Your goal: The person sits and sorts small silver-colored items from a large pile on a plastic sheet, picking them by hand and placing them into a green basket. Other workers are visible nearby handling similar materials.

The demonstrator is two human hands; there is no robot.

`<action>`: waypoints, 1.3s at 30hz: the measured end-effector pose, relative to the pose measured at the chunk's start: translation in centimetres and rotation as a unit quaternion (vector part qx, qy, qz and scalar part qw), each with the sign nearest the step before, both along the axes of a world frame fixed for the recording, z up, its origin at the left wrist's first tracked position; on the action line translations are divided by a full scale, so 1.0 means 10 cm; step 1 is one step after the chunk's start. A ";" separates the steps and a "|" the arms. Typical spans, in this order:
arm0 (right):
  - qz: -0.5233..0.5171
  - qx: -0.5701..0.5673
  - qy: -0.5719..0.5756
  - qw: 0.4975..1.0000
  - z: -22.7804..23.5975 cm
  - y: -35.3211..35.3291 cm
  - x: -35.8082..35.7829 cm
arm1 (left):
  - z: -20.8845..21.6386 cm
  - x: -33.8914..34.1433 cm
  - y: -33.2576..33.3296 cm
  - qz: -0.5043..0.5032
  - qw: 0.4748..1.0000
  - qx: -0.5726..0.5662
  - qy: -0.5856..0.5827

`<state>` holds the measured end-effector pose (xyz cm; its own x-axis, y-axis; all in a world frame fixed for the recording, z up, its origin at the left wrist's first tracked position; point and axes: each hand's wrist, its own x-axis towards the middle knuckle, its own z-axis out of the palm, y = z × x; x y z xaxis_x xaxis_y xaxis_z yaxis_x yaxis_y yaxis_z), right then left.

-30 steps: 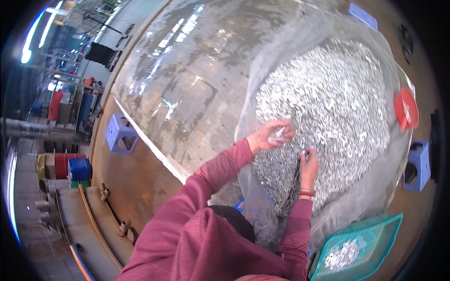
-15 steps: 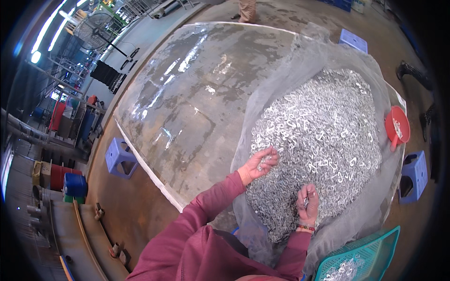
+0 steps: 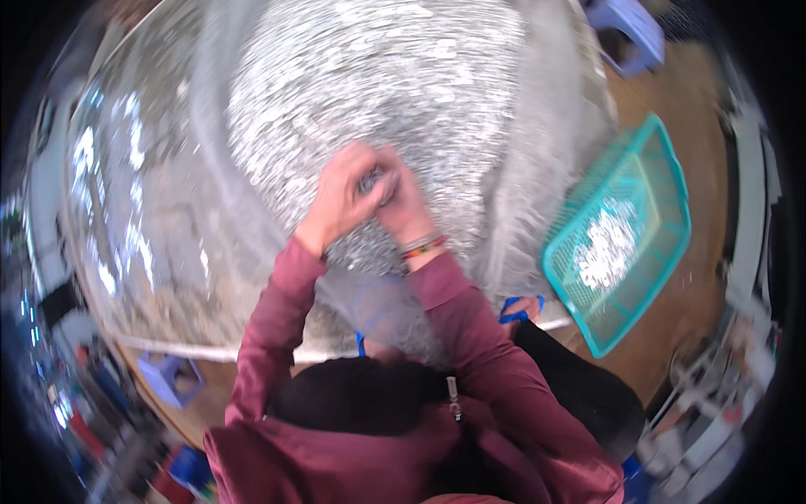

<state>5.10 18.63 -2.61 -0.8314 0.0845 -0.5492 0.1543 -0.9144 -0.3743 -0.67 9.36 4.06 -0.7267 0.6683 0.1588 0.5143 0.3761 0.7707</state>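
Observation:
A broad heap of small silvery metal pieces (image 3: 378,76), smeared by motion, lies on a sheet of grey netting (image 3: 525,181). Over the near part of the heap, my left hand (image 3: 340,193) and my right hand (image 3: 407,206) come together, touching at the fingers. Both are closed and cupped around a few dark grey metal pieces (image 3: 369,180). Blur hides how many pieces there are and how each hand shares them. A beaded bracelet (image 3: 422,247) circles my right wrist.
At the right stands a teal perforated basket (image 3: 625,315) with a pile of bright silvery pieces (image 3: 609,245) inside. One purple plastic stool (image 3: 642,38) is at the far right, another (image 3: 170,378) at the near left. Wet grey sheeting (image 3: 159,185) spreads to the left.
My view has tipped down and swung right, bringing the whole basket into view. My hands, apart before with pieces in each, have come together.

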 end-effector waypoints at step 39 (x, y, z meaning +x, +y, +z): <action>0.422 0.779 0.049 0.460 -0.33 -0.20 -0.41 | -1.22 0.03 -1.20 0.271 0.943 -0.063 -0.182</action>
<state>0.99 16.65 -5.92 -0.9437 -0.0638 -0.3245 0.1207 0.8471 -0.5175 -0.34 -2.64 -8.12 -0.9577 0.1807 -0.2241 -0.0702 0.6085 0.7905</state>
